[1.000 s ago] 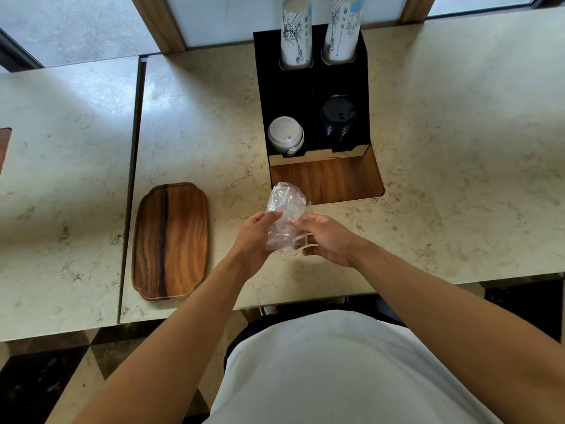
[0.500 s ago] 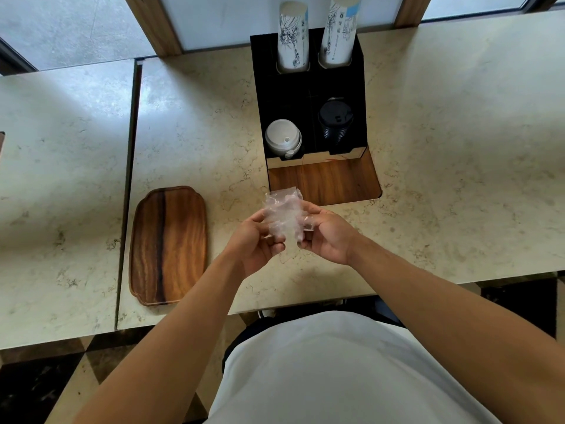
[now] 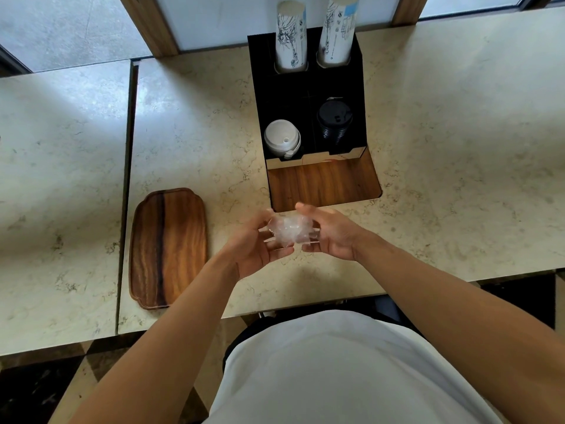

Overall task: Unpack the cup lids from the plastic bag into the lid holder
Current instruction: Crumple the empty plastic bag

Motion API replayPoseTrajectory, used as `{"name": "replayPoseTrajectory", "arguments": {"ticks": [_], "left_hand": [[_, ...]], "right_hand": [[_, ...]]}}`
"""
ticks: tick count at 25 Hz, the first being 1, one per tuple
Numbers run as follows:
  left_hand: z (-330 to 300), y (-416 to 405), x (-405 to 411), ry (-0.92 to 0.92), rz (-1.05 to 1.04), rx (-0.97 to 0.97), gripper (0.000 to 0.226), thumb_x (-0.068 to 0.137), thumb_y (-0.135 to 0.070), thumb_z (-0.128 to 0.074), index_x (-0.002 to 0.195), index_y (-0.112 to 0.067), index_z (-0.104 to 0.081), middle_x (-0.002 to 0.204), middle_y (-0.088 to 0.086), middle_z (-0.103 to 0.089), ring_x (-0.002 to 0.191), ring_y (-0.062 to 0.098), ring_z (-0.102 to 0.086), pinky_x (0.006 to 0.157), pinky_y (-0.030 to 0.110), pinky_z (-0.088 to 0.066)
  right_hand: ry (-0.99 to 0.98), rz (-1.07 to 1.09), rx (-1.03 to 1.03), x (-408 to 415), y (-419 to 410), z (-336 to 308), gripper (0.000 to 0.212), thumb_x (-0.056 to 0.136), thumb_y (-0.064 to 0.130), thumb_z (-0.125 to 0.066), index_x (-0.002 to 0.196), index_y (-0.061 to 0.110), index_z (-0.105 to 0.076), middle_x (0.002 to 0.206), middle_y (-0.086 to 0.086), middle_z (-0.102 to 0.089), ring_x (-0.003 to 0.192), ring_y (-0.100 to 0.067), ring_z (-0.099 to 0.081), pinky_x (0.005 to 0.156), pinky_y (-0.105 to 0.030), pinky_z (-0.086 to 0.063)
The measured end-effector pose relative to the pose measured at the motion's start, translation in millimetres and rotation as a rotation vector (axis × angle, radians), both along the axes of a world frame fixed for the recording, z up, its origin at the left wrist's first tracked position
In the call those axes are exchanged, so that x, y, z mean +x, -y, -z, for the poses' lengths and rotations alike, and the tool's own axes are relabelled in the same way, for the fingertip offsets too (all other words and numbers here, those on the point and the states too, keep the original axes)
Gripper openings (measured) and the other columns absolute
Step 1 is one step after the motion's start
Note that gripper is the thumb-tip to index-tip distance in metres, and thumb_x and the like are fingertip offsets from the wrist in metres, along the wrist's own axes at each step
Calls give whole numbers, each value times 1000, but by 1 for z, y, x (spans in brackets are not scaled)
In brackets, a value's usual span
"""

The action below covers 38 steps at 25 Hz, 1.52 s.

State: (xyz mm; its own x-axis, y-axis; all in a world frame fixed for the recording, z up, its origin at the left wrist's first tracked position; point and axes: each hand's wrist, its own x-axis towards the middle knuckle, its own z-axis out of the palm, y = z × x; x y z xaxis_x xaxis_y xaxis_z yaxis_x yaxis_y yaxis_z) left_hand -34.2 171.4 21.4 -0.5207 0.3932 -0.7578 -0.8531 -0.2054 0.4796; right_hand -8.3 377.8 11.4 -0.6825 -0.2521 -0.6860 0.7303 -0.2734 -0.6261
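Crumpling between both palms, the clear plastic bag (image 3: 289,230) sits just in front of the lid holder (image 3: 308,96); left hand (image 3: 255,246) and right hand (image 3: 331,234) curl their fingers around it. Inside the holder stand white lids (image 3: 282,136) and black lids (image 3: 334,120), with paper cups (image 3: 291,35) behind.

Crumpled clear plastic bag (image 3: 290,229) (balled up) before lid holder (image 3: 308,96).

The lid holder (image 3: 308,96) is black with a brown wood-grain base. White lids (image 3: 282,139) and black lids (image 3: 334,122) sit inside; the tabletop (image 3: 458,148) is beige marble.
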Motion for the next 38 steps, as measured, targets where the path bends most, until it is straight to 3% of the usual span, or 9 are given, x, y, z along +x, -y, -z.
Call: {"name": "replayPoseTrajectory", "arguments": {"ticks": [3,6,8,12,17,23,28,33,38], "left_hand": [[2,-3,1,-119,56,-80,14,78,-8,-81,89,-11,-73,97,15,-73,74,26,-69,64,37,-60],[5,-2,0,-91,18,-83,53,71,3,-83,119,-10,-65,99,17,-77,83,30,-72,66,38,-61],[7,-1,-2,-51,43,-79,55,74,2,-81,125,-3,-61,102,21,-76,87,33,-74,70,39,-62],[14,-4,-4,-31,75,-140,34,82,5,-76,113,7,-62,99,24,-72,82,34,-76,68,38,-63],[26,-20,-5,-102,141,-229,27,80,7,-78,104,3,-65,93,19,-74,71,27,-74,66,36,-63],[21,-41,9,-143,336,-174,22,94,-11,-70,110,4,-67,101,23,-64,82,34,-70,74,41,-62],[3,-65,29,-306,429,-268,14,96,-8,-66,105,3,-70,110,23,-68,86,35,-72,78,44,-63],[-6,-116,67,-327,527,-336,18,97,-8,-64,109,5,-70,115,24,-67,103,42,-70,82,47,-63],[0,-191,131,-406,658,-393,17,94,-11,-69,109,-3,-70,109,17,-70,87,28,-76,71,37,-64]], "right_hand": [[-48,-51,81,1,5,2,27,84,17,-82,106,10,-68,116,-16,-69,92,-27,-70,69,-32,-59],[-31,62,116,2,7,6,48,82,0,-79,124,15,-61,129,-20,-59,102,-36,-71,73,-33,-61],[-36,119,144,3,10,7,52,81,0,-81,125,17,-59,131,-18,-58,102,-35,-72,76,-34,-62],[-48,230,235,10,12,13,41,83,8,-82,120,12,-63,124,-17,-67,99,-29,-75,77,-31,-62],[24,461,205,32,15,21,47,90,6,-76,133,4,-57,118,-20,-72,87,-23,-76,85,-37,-64],[40,622,186,78,-6,24,37,93,2,-68,129,7,-63,125,-20,-66,101,-32,-72,80,-33,-64],[16,690,135,110,-31,37,39,88,5,-76,125,11,-65,127,-18,-65,108,-34,-71,81,-33,-62],[29,856,62,161,-67,47,37,78,8,-82,112,14,-69,129,-19,-64,105,-32,-71,74,-30,-61],[18,1000,9,243,-125,60,37,84,6,-80,118,14,-67,123,-17,-70,95,-26,-78,75,-33,-62]]}}
